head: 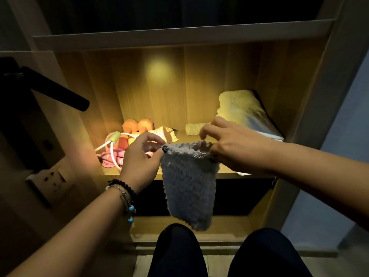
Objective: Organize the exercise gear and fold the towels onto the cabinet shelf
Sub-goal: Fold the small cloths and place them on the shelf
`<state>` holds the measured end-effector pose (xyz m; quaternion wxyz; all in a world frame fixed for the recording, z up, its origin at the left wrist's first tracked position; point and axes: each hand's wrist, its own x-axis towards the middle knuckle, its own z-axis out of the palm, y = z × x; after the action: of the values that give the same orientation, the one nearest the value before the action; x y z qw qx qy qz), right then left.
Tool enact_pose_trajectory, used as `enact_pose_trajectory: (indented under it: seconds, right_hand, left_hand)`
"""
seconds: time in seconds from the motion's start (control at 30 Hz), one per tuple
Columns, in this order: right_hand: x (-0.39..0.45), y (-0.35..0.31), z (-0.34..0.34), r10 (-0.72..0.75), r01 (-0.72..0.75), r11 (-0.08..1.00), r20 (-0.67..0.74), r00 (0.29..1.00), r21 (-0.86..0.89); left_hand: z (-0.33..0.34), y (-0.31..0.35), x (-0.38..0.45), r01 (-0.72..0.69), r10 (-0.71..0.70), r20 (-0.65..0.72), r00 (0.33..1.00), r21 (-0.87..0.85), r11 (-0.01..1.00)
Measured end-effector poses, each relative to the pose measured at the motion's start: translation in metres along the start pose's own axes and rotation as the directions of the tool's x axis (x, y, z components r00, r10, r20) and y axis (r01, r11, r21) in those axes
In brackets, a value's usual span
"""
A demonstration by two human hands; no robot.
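A small grey fluffy towel (pixel 188 184) hangs in front of the lit cabinet shelf (pixel 225 170). My left hand (pixel 139 158) pinches its top left corner and my right hand (pixel 233 144) pinches its top right corner. On the shelf's left lie orange dumbbells (pixel 137 125), a white skipping rope with a pale green handle (pixel 114 137) and a pink item (pixel 111 158). A yellow cloth (pixel 167 132) and a small rolled yellow towel (pixel 194 127) lie mid-shelf. A larger folded towel (pixel 245 110) rests at the right.
A black handle (pixel 60 90) juts out from the dark panel at the left, with a wall socket (pixel 54 179) below it. A dark lower compartment (pixel 235 194) opens under the shelf. My knees (pixel 177 250) are at the bottom, close to the cabinet base.
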<state>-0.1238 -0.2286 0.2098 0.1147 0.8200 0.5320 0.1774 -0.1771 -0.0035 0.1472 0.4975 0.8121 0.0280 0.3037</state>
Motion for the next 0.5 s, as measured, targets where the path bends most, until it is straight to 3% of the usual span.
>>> enact_pose_trajectory:
  seconds: [0.07,0.1,0.17,0.2,0.5]
  right_hand:
    - [0.004,0.001,-0.006,0.069,-0.077,0.992,0.079,0.994,0.101]
    - [0.005,0.000,-0.008,0.123,-0.154,0.955,0.134,0.983,0.254]
    - [0.008,0.000,-0.007,0.217,-0.279,0.803,0.178,0.960,0.526]
    - [0.011,0.002,-0.004,0.263,-0.308,0.754,0.163,0.951,0.581]
    - [0.046,0.019,0.036,0.540,-0.406,0.677,-0.040,0.841,0.614]
  left_hand:
    - [-0.001,-0.006,0.001,0.029,-0.029,0.002,1.000,-0.015,0.999]
    - [-0.002,-0.010,0.002,0.040,-0.040,0.005,0.999,-0.025,0.999]
    - [-0.003,-0.017,0.003,0.047,-0.046,0.019,0.999,-0.039,0.998]
    - [-0.002,-0.021,0.003,0.051,-0.050,0.022,0.999,-0.048,0.998]
    - [0.006,-0.022,0.036,0.205,-0.213,-0.040,0.976,-0.148,0.967]
